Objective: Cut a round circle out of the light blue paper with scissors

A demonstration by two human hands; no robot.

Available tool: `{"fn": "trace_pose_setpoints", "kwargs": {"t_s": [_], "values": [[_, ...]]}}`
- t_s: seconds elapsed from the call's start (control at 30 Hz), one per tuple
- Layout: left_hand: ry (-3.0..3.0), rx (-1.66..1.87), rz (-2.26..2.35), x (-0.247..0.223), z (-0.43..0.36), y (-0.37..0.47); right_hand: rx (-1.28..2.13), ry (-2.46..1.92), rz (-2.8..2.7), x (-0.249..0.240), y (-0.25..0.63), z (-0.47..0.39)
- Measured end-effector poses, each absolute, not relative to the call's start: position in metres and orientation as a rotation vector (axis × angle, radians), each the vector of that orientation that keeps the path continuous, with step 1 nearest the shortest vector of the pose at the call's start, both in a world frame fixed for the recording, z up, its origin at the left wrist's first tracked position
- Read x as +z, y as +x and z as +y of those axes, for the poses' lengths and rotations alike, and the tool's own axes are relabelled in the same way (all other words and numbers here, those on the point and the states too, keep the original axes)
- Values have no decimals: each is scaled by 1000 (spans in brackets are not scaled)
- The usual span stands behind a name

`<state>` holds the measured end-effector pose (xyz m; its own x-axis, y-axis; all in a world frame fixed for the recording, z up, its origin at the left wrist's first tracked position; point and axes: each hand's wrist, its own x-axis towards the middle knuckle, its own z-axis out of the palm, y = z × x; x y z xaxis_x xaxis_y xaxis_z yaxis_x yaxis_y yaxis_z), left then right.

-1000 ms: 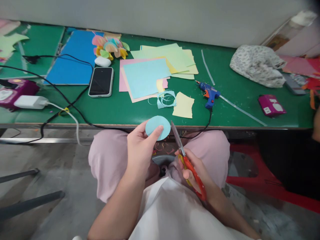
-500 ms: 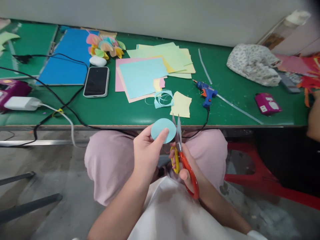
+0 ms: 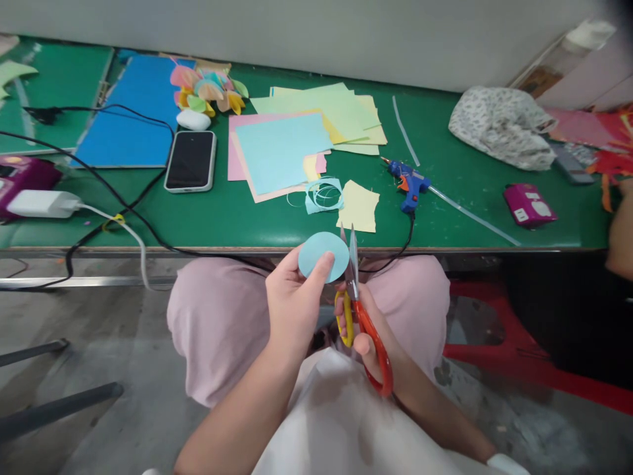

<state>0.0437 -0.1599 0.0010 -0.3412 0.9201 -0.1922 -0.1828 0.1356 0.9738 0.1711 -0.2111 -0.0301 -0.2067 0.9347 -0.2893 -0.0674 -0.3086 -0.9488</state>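
My left hand (image 3: 295,297) pinches a light blue paper disc (image 3: 316,254) between thumb and fingers, just beyond the table's near edge. Scissors (image 3: 363,316) with one red and one yellow handle are in my right hand (image 3: 368,330), their blades pointing up and slightly apart, beside the disc's right edge. On the table above them lie curled blue paper offcuts (image 3: 324,196) and a ragged pale yellow piece (image 3: 359,206). Behind these are stacked coloured sheets (image 3: 279,152).
The green table (image 3: 257,227) holds a phone (image 3: 190,161), paper flowers (image 3: 210,89), a blue glue gun (image 3: 409,181) with its cable, a cloth bundle (image 3: 499,125) and a purple box (image 3: 530,204). Black cables cross the left side. Another person's arm (image 3: 620,231) shows at the far right.
Almost nothing differs. The scissors have shifted very slightly up and to the left, their blades still apart; the disc stays in my left hand.
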Motion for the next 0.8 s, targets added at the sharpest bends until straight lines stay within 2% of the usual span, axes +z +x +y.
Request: {"fn": "trace_pose_setpoints", "kwargs": {"t_s": [0.8], "values": [[772, 1462, 1399, -4, -161, 46, 1615, -1262, -1144, -36, 172, -215]]}}
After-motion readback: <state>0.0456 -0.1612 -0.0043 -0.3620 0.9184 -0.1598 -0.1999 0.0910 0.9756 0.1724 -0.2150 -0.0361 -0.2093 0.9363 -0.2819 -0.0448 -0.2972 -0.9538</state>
